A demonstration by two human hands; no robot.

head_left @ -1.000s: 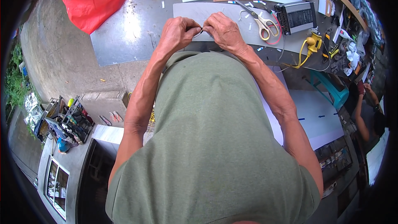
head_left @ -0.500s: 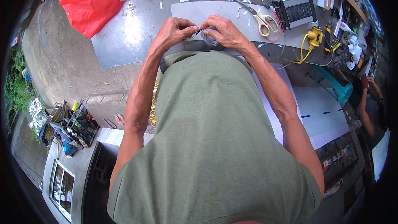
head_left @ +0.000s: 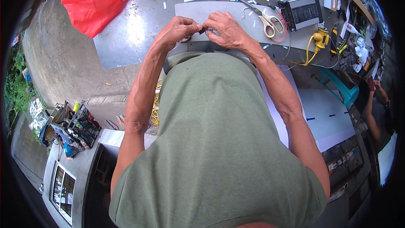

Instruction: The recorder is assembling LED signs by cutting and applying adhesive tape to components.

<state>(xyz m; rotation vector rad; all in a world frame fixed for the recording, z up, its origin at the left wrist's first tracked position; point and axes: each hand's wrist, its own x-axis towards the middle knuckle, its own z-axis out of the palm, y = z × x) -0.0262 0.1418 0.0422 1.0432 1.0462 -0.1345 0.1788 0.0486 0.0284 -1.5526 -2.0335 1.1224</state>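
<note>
Where fingertips (head_left: 196,28) pinch it, the small dark piece (head_left: 202,30) is mostly hidden.

The green shirt (head_left: 211,135) is made of matt cloth. On the far left, the tabletop (head_left: 120,48) is faced with smooth grey metal, by which light is thrown back in a bright patch. The red bag (head_left: 90,6) is formed of thin, creased plastic with a soft sheen. On the far right, the scissors (head_left: 261,15) are built with metal blades and smooth, cream plastic-looking handles; the nearby box (head_left: 300,12) is cased in greyish metal. Smooth plastic is seen in the teal stool (head_left: 350,95). The material of the small dark piece (head_left: 202,30) cannot be told.
</note>
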